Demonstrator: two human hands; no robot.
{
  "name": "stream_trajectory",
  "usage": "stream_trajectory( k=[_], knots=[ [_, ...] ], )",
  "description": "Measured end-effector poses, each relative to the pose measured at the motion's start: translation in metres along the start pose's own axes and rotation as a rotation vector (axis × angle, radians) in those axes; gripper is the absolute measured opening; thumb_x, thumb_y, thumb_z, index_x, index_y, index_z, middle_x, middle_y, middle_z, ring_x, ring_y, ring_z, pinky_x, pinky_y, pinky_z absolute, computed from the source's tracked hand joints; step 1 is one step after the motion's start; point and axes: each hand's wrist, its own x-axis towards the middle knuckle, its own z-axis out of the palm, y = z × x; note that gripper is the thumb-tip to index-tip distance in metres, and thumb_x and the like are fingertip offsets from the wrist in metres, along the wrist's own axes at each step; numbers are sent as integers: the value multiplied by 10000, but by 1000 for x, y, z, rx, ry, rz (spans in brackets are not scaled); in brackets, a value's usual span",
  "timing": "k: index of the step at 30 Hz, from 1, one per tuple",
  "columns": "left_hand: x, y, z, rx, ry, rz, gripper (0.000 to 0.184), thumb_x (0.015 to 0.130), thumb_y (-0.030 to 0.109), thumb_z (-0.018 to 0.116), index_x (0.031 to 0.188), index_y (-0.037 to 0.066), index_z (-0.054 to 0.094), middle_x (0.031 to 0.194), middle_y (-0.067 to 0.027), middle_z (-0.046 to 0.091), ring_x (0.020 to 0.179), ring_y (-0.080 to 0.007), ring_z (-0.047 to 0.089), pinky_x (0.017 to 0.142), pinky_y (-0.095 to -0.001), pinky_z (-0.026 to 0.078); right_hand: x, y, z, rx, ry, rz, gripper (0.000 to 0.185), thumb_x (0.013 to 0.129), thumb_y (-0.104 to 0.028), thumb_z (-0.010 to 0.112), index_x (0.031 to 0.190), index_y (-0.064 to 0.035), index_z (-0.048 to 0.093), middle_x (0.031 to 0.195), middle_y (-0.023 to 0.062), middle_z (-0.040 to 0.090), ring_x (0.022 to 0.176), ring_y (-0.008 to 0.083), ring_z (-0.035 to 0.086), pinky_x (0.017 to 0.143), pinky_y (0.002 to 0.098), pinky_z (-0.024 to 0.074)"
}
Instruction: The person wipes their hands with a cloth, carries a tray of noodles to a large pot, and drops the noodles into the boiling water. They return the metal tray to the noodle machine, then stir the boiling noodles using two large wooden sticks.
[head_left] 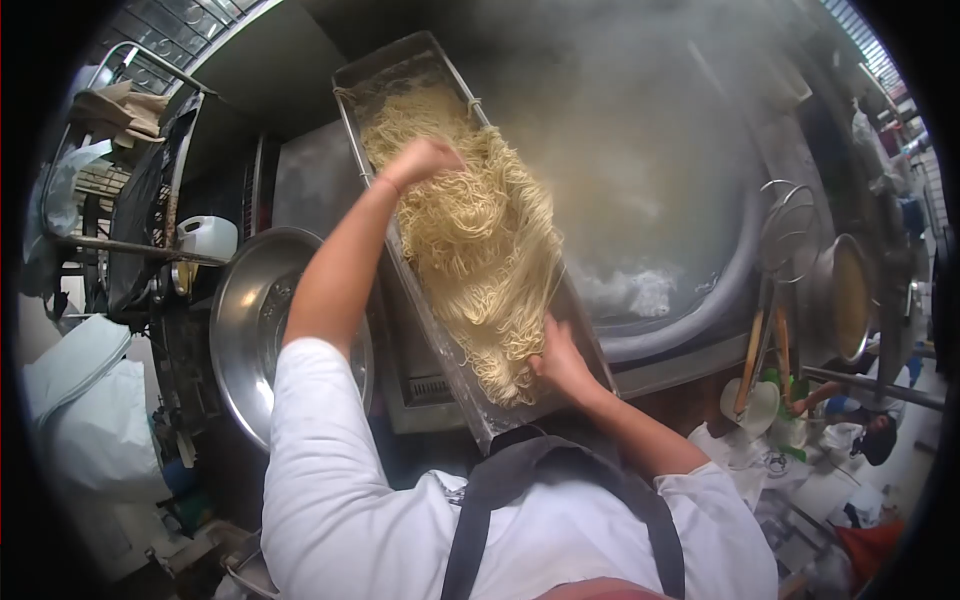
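Plainly, we see the long axis of the pale noodles [470, 245] running from eleven o'clock to five, heaped along a narrow metal tray [488, 418] that points the same way. Our left hand [424, 162], toward eleven o'clock, touches the heap; its fingers are partly hidden, so we cannot tell whether that grip is apart or together. Our right hand [562, 362], toward four o'clock, meets the heap's edge, its grip equally unclear to us. A steaming vat [690, 332] sits beside the tray at two o'clock, a steel bowl [232, 345] at nine. Printing on a white bag [778, 466] at four o'clock is too small to read.
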Motion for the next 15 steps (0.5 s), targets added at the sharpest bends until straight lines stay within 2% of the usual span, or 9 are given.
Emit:
stream_trajectory(
  k=[1,2,3,4,6,9,11,13,15],
  knots=[
    [36,-26,-11,68,310,36,618,788,548,763,1117,29,705,952,-117,719,840,-222,677,810,-347,553,-1,-3,2,-2,2,14,862,789,-94,714,1503,6,243,1287,338,426,1185,518,497,1018,493,450],
    [44,-25,-30,471,558,-11,799,741,574,791,1289,20,614,1118,-180,694,1010,-297,678,884,-374,555,0,-3,5,-25,29,2,862,779,-81,716,1499,0,250,1274,338,428,1172,526,499,1006,504,454],
    [63,-47,-40,440,613,-135,996,684,623,804,1413,20,491,1265,-232,624,1151,-358,628,947,-407,531,2,-2,8,-49,57,-12,862,768,-67,717,1496,-5,257,1262,338,430,1160,533,501,995,515,458],
    [66,-53,-47,118,462,-224,1077,651,618,814,1467,35,421,1322,-244,584,1152,-377,620,955,-422,528,1,1,12,-70,80,-22,864,758,-54,718,1492,-11,264,1249,337,432,1147,540,503,983,526,462],
    [69,-57,-12,614,596,-281,856,724,565,768,1366,52,528,1252,-214,637,1179,-348,609,981,-420,507,3,7,16,-57,105,-34,844,756,-37,704,1486,-22,281,1242,335,434,1140,552,496,982,538,459],
    [77,-48,-16,361,29,-244,683,754,447,739,1268,22,592,1134,-181,682,1053,-305,655,788,-362,551,0,2,16,-32,93,-9,826,762,-27,693,1483,-32,290,1246,336,433,1136,554,498,979,546,457],
    [37,-36,4,142,-85,-238,443,801,375,668,1066,20,652,1016,-134,698,935,-229,641,716,-374,519,3,1,14,-24,90,-1,818,766,-23,687,1482,-38,292,1248,336,433,1134,555,498,977,551,456],
    [21,-58,24,168,-136,-53,333,845,353,674,928,30,669,936,-56,673,862,-171,602,604,-400,504,5,4,17,-12,99,1,809,767,-27,681,1481,-36,302,1242,320,434,1133,542,497,987,540,450],
    [-9,-12,-8,161,-296,-112,406,842,414,694,975,31,677,917,-52,663,848,-177,602,613,-398,512,0,5,14,-50,82,-2,816,778,-48,704,1485,-19,297,1248,309,452,1139,509,511,993,525,451]
  ],
)
